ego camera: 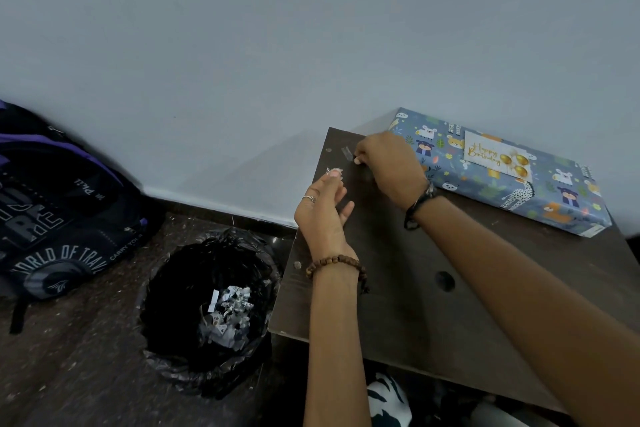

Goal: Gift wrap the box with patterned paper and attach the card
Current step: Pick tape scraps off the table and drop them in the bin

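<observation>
Your left hand (323, 208) pinches crumpled clear tape scraps (335, 171), right hand (388, 163) fingers curled picking tape off the dark wooden table (398, 288); scraps may stick and miss the black-lined bin (207, 308).

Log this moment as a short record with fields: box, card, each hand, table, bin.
box: wrapped box in blue animal-print paper, lying at the table's far right
card: Happy Birthday card on the box top
left hand: left hand pinches small scraps
right hand: right hand, fingers curled, picking at tape piece on the table
table: dark wooden table
bin: black-lined bin on the floor, paper scraps inside
</observation>
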{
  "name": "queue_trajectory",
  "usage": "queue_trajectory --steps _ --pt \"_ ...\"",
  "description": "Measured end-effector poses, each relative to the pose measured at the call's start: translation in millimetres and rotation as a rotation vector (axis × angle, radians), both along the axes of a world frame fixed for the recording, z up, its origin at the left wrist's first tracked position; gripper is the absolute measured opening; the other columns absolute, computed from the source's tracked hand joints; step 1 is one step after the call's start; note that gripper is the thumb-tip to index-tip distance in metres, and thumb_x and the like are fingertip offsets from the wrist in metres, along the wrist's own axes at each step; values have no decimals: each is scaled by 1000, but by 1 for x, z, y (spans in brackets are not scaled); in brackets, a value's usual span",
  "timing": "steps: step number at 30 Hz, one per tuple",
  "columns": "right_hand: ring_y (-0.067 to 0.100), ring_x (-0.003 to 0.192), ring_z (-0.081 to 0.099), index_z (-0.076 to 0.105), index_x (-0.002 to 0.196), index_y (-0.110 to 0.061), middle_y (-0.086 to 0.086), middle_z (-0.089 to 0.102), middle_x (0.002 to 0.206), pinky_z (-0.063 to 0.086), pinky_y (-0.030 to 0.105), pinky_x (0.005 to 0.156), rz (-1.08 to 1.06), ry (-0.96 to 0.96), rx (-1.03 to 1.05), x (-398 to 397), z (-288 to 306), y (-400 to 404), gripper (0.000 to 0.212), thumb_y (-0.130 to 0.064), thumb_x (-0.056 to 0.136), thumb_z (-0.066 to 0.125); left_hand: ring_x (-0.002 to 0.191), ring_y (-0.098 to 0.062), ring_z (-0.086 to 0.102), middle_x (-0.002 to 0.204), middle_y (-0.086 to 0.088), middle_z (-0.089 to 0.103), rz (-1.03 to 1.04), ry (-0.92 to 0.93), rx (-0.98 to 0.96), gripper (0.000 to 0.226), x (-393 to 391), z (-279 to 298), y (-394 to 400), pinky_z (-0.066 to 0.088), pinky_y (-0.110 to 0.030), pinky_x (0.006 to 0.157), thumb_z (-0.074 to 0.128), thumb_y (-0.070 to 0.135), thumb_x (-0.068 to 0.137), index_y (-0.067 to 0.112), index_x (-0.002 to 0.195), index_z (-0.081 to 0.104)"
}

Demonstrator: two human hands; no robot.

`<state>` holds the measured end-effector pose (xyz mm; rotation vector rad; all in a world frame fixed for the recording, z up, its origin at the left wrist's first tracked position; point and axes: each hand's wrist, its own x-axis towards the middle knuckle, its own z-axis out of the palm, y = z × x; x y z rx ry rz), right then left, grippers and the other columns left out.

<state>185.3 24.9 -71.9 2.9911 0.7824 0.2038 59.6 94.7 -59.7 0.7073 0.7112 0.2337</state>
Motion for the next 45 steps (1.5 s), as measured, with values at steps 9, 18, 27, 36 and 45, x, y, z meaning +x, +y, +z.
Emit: queue_trajectory --steps 9,18,27,36,45 --pt "30 96 58 58 103 -8 8 61 109 31 32 63 234 -118 -323 2 25 -4 21 -19 98 41 79 -5 57 81 5 61 6 10 8 5 3 -1 -3 49 -17 62 61 15 87 17 84 64" --pt "32 93 60 52 105 -7 10 60 108 34 33 63 242 -165 -362 -5 20 -3 15 -4 96 40 81 -6 57 82 5 61 7 9 29 4 3 -3 -3 50 -17 61 61 15 88 16 85 64" --pt "25 95 62 57 119 -20 3 65 107 34 30 63 279 -116 -148 -2 12 -10 29 -19 100 36 82 -7 58 84 4 62 6 0 22 3 2 -3 -3 51 -18 65 62 14 87 15 86 65" --pt "25 50 48 38 111 -2 10 63 72 26 31 44 145 -240 -129 4 1 9 22 -4 92 48 83 -7 59 84 4 62 12 -5 32 7 4 -7 -1 52 -18 63 61 14 87 12 92 65" --pt "10 42 57 54 87 -13 8 65 81 47 20 42 -195 680 1236 -77 28 -18 13 -14 97 46 78 -7 59 83 5 64 -41 -39 31 6 -5 -2 -1 50 -19 68 62 12 86 17 86 65"
